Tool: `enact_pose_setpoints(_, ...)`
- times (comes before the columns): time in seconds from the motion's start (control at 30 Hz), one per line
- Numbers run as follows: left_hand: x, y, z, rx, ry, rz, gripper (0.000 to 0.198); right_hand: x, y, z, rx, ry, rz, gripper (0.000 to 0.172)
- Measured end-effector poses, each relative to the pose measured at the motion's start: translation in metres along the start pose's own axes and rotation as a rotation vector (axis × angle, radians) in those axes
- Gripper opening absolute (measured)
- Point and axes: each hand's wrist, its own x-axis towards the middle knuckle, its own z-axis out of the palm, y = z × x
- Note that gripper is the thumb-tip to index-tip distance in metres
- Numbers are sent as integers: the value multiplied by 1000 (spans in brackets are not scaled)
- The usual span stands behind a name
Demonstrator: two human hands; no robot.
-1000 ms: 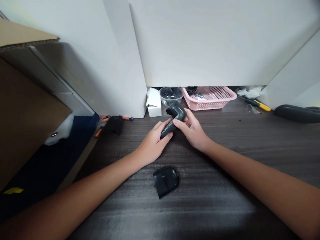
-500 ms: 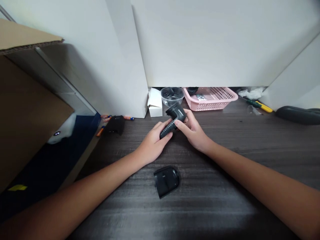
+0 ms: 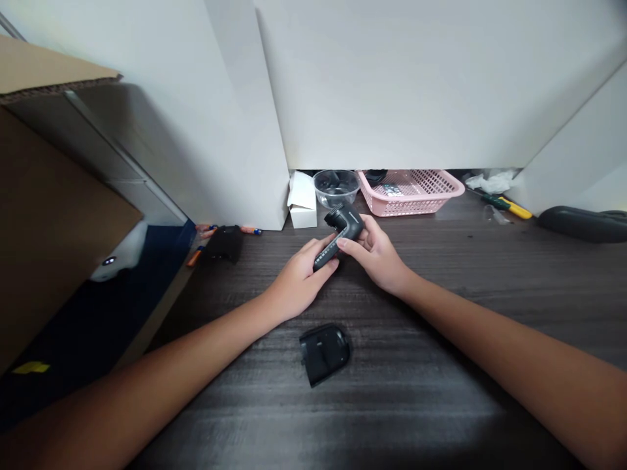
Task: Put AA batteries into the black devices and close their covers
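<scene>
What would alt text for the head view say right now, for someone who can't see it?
The left hand and right hand hold a black angled device over a dark wood-grain surface. A rounded black part lies nearer the viewer; behind the device stand a white box, a clear bowl and a pink basket.

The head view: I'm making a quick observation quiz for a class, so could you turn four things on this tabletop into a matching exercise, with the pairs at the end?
Things
1. Angled device
2. Basket
3. Bowl
4. Small box

Colours and states
A. Clear, see-through
B. Held between the left hand and the right hand
C. White
D. Pink

Pairs: 1-B, 2-D, 3-A, 4-C
</scene>
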Motion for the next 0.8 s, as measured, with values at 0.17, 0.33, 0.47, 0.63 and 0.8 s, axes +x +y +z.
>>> enact_pose_setpoints(0.17, 0, 2, 0, 4, -27, 12, 26, 1, -1, 2, 23, 67, 54, 52)
enact_pose_setpoints(0.33, 0, 4, -1, -2, -41, 11, 24, 4, -4, 3, 54, 136, 95, 53)
enact_pose_setpoints(0.47, 0, 5, -1, -26, -41, 14, 25, 4, -5, 4, 21, 158, 119, 54)
enact_pose_setpoints(0.63, -1, 7, -2, -125, -36, -57, 29, -1, -4, 5, -41, 146, 66, 55)
enact_pose_setpoints(0.8, 1, 9, 3, -537, -5, -248, 57, -5, -7, 3, -415, 134, -91, 47)
